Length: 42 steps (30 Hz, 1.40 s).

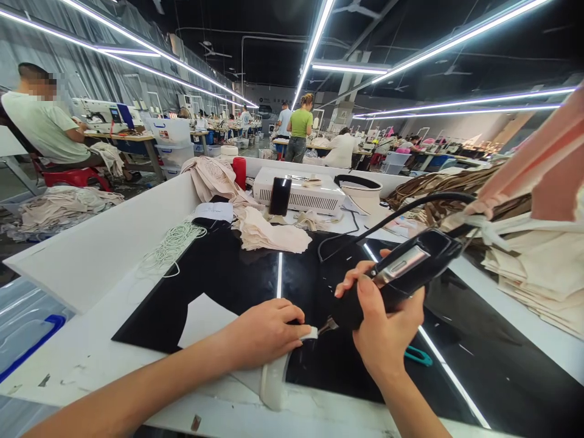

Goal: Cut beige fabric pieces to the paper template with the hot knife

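My right hand (385,328) grips a black corded hand tool (401,274) with a metal plate on its body; the tool's tip points down-left at the end of a white strap (276,371). My left hand (267,331) presses that strap end flat on the glossy black work surface (237,280), fingertips right beside the tool tip. The strap runs toward me over the table's front edge. The tool's black cable (396,213) arcs away to the back.
Beige fabric pieces (269,234) and a coil of white cord (171,243) lie at the back left. A white box device (301,194), a red cylinder (239,171), and stacked cream fabric (538,267) on the right surround the surface. Teal snips (417,356) lie near my right wrist. Other workers sit at distant sewing tables.
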Motion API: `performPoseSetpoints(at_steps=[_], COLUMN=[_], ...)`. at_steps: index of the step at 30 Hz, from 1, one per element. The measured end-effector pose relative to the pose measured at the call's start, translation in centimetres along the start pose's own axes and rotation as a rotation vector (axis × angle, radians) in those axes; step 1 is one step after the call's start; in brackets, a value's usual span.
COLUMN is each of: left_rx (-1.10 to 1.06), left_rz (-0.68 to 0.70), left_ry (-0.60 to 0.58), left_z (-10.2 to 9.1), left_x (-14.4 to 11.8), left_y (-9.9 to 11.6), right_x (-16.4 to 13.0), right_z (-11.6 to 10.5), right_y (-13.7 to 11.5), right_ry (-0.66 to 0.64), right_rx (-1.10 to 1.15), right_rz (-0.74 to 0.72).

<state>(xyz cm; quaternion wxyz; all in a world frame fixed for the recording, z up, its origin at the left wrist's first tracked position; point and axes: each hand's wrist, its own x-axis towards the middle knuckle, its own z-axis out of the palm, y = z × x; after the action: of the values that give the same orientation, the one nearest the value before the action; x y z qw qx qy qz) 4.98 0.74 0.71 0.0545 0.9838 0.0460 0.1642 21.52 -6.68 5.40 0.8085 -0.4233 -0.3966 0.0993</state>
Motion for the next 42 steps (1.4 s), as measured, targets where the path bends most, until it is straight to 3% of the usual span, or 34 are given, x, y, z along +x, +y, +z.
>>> performPoseSetpoints(at_steps=[8, 14, 21, 32, 42], left_rx=[-0.016, -0.001, 0.030, 0.022, 0.120], left_rz=[-0.005, 0.011, 0.094, -0.101, -0.079], left_ry=[0.008, 0.113, 0.027, -0.074, 0.039], left_z=[0.1, -0.4, -0.1, -0.8, 1.2], left_x=[-0.1, -0.6, -1.5, -2.0, -2.4], left_y=[-0.1, 0.0, 0.9, 2.0, 2.2], right_x=[-0.4, -0.8, -1.1, -1.5, -1.4], right_z=[0.4, 0.4, 0.2, -0.2, -0.2], right_y=[-0.2, -0.5, -0.8, -0.8, -0.9], right_ry=[-0.006, -0.005, 0.006, 0.051, 0.042], right_rx=[-0.023, -0.054, -0.068, -0.068, -0.071], right_rz=[0.010, 0.001, 0.010, -0.003, 0.000])
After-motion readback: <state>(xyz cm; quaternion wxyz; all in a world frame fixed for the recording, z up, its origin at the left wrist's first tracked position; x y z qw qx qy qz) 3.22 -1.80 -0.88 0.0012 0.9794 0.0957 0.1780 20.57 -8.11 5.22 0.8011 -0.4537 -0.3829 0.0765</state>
